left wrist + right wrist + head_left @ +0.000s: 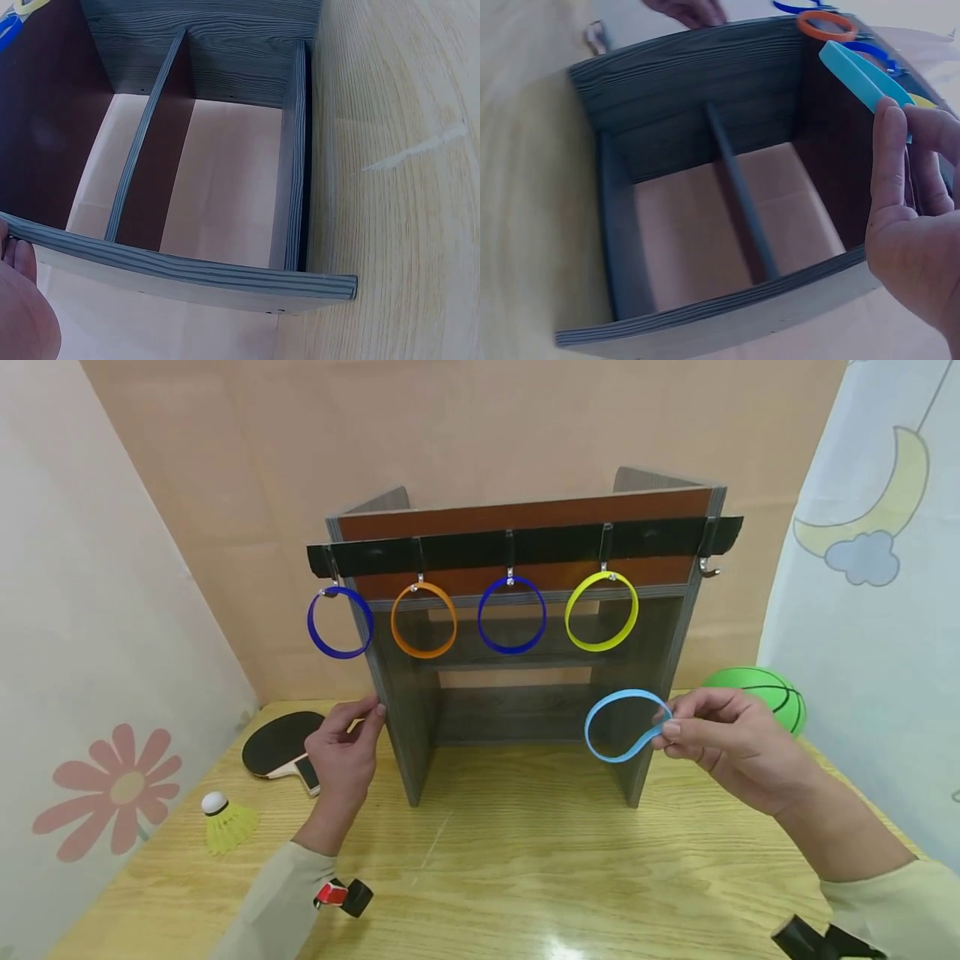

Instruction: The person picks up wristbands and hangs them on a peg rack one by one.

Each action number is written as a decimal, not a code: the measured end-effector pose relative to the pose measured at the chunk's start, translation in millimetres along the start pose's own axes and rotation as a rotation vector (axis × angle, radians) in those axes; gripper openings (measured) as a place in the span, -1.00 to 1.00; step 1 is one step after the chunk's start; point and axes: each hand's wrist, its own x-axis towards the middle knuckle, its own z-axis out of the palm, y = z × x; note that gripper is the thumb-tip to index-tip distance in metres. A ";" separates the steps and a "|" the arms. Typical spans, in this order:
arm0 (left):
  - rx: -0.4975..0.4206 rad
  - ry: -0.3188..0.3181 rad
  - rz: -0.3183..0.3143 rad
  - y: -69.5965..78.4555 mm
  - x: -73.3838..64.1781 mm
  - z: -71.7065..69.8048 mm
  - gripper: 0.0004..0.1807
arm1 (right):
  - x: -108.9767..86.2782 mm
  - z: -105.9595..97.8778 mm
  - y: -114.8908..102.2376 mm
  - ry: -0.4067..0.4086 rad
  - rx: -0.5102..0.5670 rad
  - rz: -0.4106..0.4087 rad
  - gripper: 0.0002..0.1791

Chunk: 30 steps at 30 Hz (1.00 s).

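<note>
My right hand (738, 739) pinches a light blue wristband (624, 695) between thumb and fingers, in front of the right side of a small grey wooden shelf (517, 714). The band is bent inward near the fingertips. My left hand (347, 747) holds the front edge of the shelf's left side panel with thumb and fingertips. Across the shelf's top runs a black strip (465, 550) with hooks. A dark blue band (341, 655), an orange band (423, 654), another dark blue band (512, 650) and a yellow band (602, 647) hang there. The rightmost hook (708, 570) carries nothing.
A black table tennis paddle (277, 742) and a yellow shuttlecock (228, 827) lie at the left of the wooden table (480, 877). Behind my right hand is a green ball (772, 689). Printed cloth walls (855, 610) stand on both sides.
</note>
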 end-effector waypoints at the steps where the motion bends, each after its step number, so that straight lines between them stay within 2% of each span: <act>1: -0.004 -0.001 -0.001 -0.1 0.0 -0.2 -0.86 | 1.1 -0.1 -3.2 0.002 0.016 -0.019 -0.59; 6: -0.009 0.001 0.001 0.1 0.2 -0.2 -0.86 | 5.4 2.5 -18.7 0.080 0.043 -0.092 -0.63; 10: -0.015 0.002 0.007 0.4 0.6 0.0 -0.86 | 7.9 4.7 -29.5 0.138 0.135 -0.139 -0.65; 16: -0.018 0.004 0.012 0.0 1.0 -0.2 -0.86 | 17.7 4.3 -41.0 0.098 0.282 -0.216 -0.63; 24: -0.015 0.015 0.005 0.6 0.7 -0.1 -0.87 | 29.3 0.0 -46.3 0.190 0.395 -0.261 -0.64; 30: -0.015 0.007 -0.001 1.5 -0.8 0.6 -0.87 | 31.0 -5.6 -45.0 0.260 0.401 -0.265 -0.65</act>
